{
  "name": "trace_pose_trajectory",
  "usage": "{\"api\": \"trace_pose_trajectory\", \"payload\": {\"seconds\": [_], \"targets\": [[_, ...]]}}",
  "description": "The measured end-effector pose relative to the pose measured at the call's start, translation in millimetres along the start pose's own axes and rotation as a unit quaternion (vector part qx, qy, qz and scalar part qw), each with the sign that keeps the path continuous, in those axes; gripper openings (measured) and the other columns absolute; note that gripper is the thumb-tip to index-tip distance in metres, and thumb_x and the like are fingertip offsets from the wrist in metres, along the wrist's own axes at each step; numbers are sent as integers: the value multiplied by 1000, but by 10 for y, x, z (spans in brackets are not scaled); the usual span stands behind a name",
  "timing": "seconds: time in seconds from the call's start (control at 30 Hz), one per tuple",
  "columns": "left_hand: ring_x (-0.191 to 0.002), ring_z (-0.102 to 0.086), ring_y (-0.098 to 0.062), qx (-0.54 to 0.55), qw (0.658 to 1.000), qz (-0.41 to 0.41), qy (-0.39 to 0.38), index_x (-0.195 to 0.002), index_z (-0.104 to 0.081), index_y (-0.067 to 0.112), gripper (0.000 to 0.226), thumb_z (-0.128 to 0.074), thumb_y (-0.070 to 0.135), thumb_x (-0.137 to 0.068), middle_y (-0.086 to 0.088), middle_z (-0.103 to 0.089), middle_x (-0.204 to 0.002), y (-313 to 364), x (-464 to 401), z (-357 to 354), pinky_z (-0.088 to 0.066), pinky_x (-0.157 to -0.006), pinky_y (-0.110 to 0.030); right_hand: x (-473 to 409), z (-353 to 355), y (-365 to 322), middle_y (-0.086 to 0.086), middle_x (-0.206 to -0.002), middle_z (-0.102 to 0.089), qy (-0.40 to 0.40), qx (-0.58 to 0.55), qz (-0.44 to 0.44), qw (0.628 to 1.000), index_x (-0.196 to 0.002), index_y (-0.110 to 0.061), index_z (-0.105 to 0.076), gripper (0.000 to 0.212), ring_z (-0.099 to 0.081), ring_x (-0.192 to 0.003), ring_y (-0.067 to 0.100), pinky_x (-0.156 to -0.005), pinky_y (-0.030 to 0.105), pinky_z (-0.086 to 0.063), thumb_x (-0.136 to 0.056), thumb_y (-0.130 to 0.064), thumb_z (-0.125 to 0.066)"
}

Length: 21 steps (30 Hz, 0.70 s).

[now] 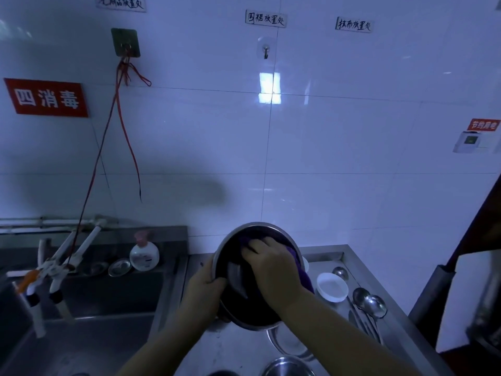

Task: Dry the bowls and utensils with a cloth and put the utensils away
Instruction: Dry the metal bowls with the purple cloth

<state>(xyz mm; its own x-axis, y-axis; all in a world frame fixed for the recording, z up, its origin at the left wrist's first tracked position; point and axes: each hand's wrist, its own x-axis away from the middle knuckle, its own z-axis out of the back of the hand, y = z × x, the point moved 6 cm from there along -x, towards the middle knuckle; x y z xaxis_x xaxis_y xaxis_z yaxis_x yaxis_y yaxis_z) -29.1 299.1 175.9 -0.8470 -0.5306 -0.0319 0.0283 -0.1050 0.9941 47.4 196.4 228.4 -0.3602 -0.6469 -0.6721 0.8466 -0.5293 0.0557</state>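
My left hand (204, 290) grips the left rim of a large steel bowl (233, 240), which is tilted up above the steel counter (235, 346). Inside the bowl, my right hand (271, 267) presses a purple cloth (305, 279) against the inner wall, its fingers curled over the fabric. Part of the cloth hangs over the bowl's right rim. To the right, on the counter, lie metal ladles and spoons (370, 302) beside a small white bowl (332, 287). More steel bowls (287, 346) sit at the near edge below my right forearm.
A steel sink (89, 308) with white taps (54, 270) fills the left side. A soap bottle (144, 253) and small dishes stand on its back ledge. Tiled wall with hooks and signs behind. A dark cabinet and a white sheet (461, 302) stand at the right.
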Motion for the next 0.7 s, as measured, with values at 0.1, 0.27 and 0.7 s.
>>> {"api": "trace_pose_trajectory", "payload": {"seconds": [0.1, 0.27, 0.7], "targets": [[-59, -66, -6, 18, 1000, -13, 11, -96, -60, 39, 50, -47, -7, -81, 9, -72, -79, 50, -26, 21, -52, -48, -17, 49, -55, -166, -2, -93, -69, -37, -29, 53, 997, -92, -20, -74, 17, -62, -84, 23, -65, 33, -54, -78, -20, -65], [-74, -69, -11, 15, 998, -49, 31, -102, -62, 42, 52, -50, -5, -82, 8, -73, -86, 158, -72, 175, -53, -55, -19, 300, -196, -181, -7, -105, -69, -144, -34, 96, 984, -104, -33, -72, 26, -61, -96, 22, -72, 36, -53, -84, -26, -58], [-80, -67, -27, -52, 996, -48, -45, -97, -64, 54, 62, -48, 0, -72, 2, -74, -87, 135, -61, -26, -55, -74, -42, 146, 144, 81, 1, -79, -67, 80, 54, 167, 981, -81, -16, -73, 8, -61, -68, 22, -58, 34, -50, -77, -9, -71]]}}
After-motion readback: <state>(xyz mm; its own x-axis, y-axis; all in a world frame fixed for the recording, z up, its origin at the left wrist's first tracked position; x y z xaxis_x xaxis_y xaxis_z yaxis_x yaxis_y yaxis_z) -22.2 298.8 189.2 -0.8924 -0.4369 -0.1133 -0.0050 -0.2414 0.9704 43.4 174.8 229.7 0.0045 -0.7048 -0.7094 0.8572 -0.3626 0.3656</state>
